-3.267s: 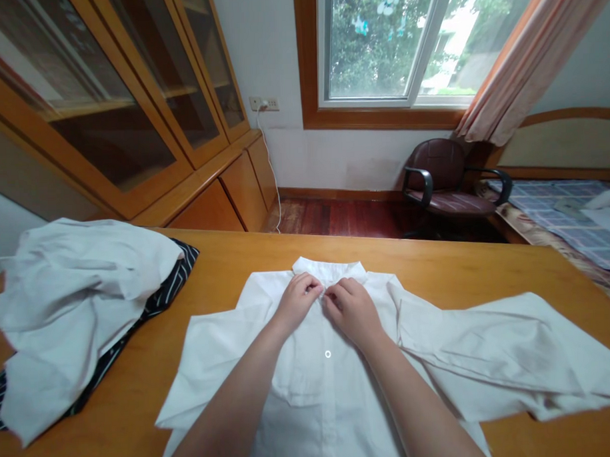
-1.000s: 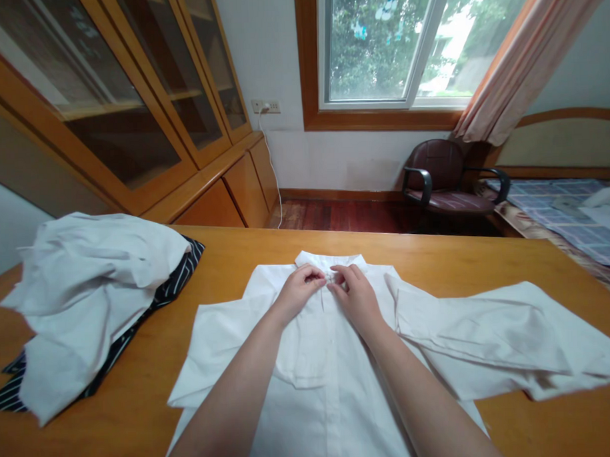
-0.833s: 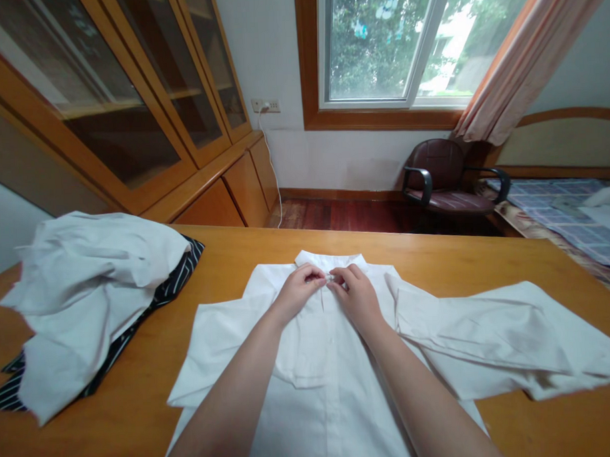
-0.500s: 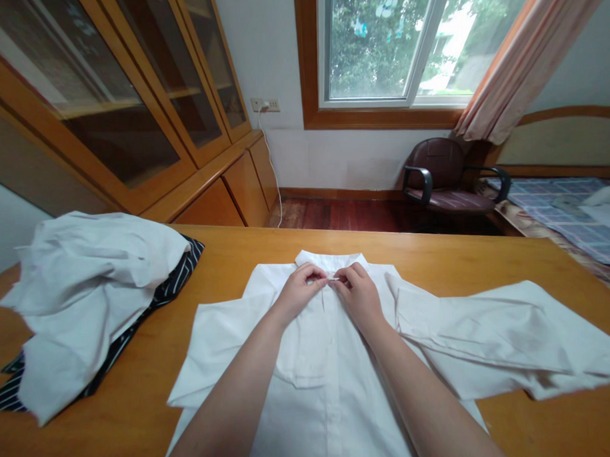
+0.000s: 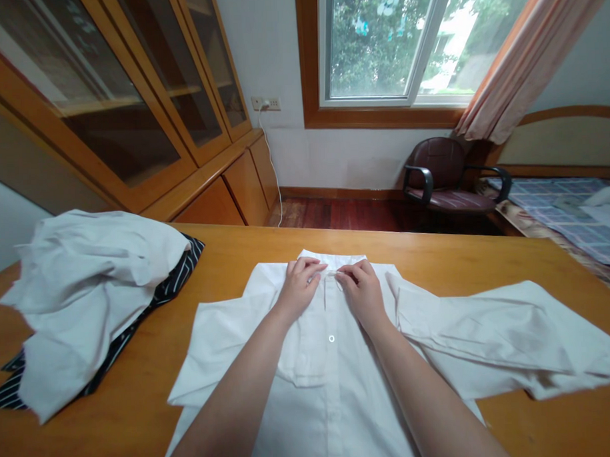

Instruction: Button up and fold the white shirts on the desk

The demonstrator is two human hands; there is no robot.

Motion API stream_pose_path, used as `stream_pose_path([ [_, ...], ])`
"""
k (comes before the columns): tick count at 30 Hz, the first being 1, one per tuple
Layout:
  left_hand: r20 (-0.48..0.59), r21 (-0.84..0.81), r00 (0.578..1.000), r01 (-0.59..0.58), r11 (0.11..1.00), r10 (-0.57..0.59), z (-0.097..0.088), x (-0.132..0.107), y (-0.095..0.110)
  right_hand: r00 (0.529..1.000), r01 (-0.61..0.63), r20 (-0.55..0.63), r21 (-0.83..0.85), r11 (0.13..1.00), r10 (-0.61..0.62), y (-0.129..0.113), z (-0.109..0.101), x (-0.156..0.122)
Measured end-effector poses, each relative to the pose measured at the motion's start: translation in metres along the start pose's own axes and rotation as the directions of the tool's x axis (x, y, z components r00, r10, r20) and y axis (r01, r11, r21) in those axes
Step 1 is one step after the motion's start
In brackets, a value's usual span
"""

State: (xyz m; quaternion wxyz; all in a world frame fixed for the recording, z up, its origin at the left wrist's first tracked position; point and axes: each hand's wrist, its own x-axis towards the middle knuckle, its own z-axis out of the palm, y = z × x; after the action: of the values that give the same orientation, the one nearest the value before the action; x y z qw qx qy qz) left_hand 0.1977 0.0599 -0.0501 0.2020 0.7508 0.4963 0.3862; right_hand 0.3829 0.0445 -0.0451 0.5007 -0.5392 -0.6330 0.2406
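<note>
A white button-up shirt (image 5: 302, 428) lies front up, its collar (image 5: 336, 261) toward the far side and its sleeves spread to both sides. My left hand (image 5: 301, 288) rests on the left side of the collar, its thumb and forefinger slightly apart. At the right side of the neck opening, my right hand (image 5: 360, 286) pinches the collar edge between thumb and fingers. A small round button (image 5: 331, 338) shows on the front placket below the hands. What lies right under the fingertips is partly hidden.
A crumpled white cloth (image 5: 97, 282) lies over a black-and-white striped fabric (image 5: 179, 276) at the left on the wooden table (image 5: 516, 251). Beyond the table stand a glass-door cabinet (image 5: 202, 159), an armchair (image 5: 440, 170) and a bed (image 5: 564, 199).
My left thumb and forefinger have parted from their pinch at the collar. Both hands have shifted slightly, and the placket button now shows more clearly. My right hand still pinches the collar.
</note>
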Motion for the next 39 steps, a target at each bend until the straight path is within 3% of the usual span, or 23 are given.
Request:
stream_pose_path([
  [5,0.024,0.053,1.0,0.01,0.999,-0.012,0.0018,-0.0003,-0.0024,0.996,-0.033,-0.084,0.057,0.998,0.038,-0.0011,-0.004,0.001],
  [15,0.023,0.073,1.0,0.006,0.997,-0.008,0.0023,-0.0015,-0.0015,0.992,0.02,-0.125,0.12,0.993,-0.005,-0.0046,-0.0062,-0.001],
  [22,0.008,0.054,1.0,0.017,0.998,-0.018,0.0024,-0.0011,0.0,0.996,-0.084,0.046,0.189,0.978,0.077,-0.0035,-0.0054,-0.0047],
  [27,-0.017,0.078,1.0,0.023,0.997,-0.022,0.0024,-0.0003,-0.0007,0.994,0.036,0.102,0.077,0.996,-0.044,-0.004,-0.0039,-0.0039],
  [30,-0.028,0.103,0.999,0.024,0.994,-0.021,0.0023,0.0002,-0.0013,0.991,0.101,0.081,0.051,0.994,-0.105,-0.0036,-0.0035,-0.0025],
  [39,-0.052,0.116,0.998,0.037,0.993,-0.031,0.0028,0.0005,-0.0003,0.994,0.081,-0.073,0.062,0.995,-0.076,0.0033,-0.0012,-0.0012],
])
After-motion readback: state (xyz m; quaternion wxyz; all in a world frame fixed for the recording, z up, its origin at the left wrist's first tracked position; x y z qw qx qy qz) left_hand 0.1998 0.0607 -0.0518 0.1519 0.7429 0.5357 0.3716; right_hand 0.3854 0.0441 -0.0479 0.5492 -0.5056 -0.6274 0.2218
